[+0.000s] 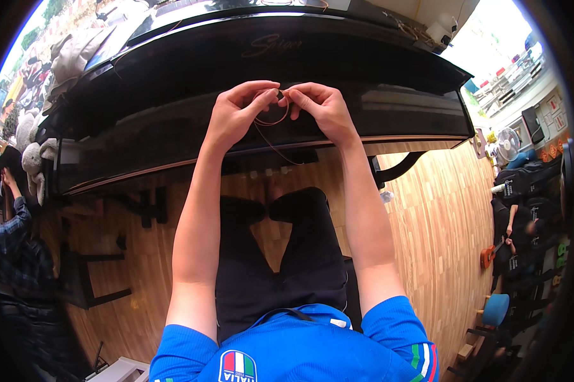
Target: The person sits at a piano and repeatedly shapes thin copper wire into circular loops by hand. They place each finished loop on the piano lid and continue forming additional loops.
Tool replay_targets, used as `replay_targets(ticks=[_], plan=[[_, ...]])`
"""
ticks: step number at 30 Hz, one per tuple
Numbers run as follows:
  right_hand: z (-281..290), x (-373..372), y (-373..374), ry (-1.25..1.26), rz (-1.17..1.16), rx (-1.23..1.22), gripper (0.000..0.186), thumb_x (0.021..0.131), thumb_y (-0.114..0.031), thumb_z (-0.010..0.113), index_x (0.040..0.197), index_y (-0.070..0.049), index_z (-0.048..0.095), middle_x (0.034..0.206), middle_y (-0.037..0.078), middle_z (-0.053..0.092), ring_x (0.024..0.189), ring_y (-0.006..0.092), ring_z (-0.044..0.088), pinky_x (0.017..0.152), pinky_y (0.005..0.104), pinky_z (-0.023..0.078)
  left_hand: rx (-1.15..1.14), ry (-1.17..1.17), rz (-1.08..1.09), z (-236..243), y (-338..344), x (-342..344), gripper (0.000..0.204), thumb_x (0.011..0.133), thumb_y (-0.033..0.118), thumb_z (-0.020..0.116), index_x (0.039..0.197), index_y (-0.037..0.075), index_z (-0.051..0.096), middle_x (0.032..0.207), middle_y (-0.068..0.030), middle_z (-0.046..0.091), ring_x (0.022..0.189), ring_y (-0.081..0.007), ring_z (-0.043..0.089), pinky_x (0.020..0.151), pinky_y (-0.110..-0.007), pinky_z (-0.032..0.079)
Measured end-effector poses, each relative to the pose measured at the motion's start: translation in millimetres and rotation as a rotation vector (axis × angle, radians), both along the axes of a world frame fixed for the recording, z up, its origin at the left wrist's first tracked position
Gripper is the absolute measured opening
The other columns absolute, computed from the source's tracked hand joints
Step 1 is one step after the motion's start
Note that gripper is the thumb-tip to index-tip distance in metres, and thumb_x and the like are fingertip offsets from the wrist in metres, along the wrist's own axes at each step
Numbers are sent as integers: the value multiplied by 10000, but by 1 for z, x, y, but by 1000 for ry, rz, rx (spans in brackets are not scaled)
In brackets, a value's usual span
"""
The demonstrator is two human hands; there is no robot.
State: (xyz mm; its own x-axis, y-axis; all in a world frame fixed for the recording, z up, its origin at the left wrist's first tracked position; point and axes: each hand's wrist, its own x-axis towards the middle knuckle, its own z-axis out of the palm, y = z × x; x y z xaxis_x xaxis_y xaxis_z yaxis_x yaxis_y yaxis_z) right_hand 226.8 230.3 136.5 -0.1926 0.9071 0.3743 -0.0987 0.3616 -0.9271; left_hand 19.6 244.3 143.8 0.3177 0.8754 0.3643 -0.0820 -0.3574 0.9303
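Observation:
My left hand (236, 118) and my right hand (325, 113) meet in front of a black piano (166, 83), fingertips nearly touching. Between them is a thin tan cord (272, 123), bent into a small loop under the fingers. One end of it trails down to the lower right over the piano's front edge. Each hand is closed in a pinch on the cord. A tiny dark spot shows between the fingertips; what it is I cannot make out. The piano's keyboard lid is down.
More cords (398, 25) lie on the piano top. Soft toys (29, 137) sit at its left end, near a person in a plaid sleeve (13, 219). At right are a fan (508, 141), a blue stool (496, 309) and a person beside a small guitar (488, 256).

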Motion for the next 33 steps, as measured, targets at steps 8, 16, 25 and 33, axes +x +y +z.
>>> replay_targets(ticks=[8, 16, 25, 33], plan=[[-3, -3, 0, -26, 15, -21, 206, 968, -148, 677, 1084, 14, 729, 839, 76, 720, 702, 114, 639, 675, 236, 524, -13, 44, 121, -8, 4, 1, 220, 946, 201, 719, 1065, 17, 726, 911, -18, 712, 834, -75, 624, 759, -209, 498], [-7, -1, 1, 31, -232, -18, 225, 942, -235, 726, 985, -17, 760, 705, 20, 673, 585, 62, 581, 546, 189, 444, -48, -221, 261, -11, 15, 2, 237, 987, 236, 674, 1087, 22, 649, 858, 33, 610, 751, -19, 519, 634, -172, 403], [23, -53, -65, -602, -255, -46, 332, 882, -281, 784, 1090, -25, 743, 740, 92, 739, 588, 93, 665, 524, 225, 505, -96, -359, 247, -15, 21, -2, 258, 1000, 252, 650, 1075, 8, 615, 798, 23, 586, 689, -34, 493, 598, -193, 396], [13, -58, -77, -251, -239, -193, 309, 955, -239, 681, 1072, 43, 721, 872, 125, 752, 705, 156, 724, 652, 263, 596, -162, -483, 102, -13, 22, -5, 241, 1026, 246, 608, 1084, 12, 604, 737, 44, 506, 623, -29, 413, 545, -200, 310]])
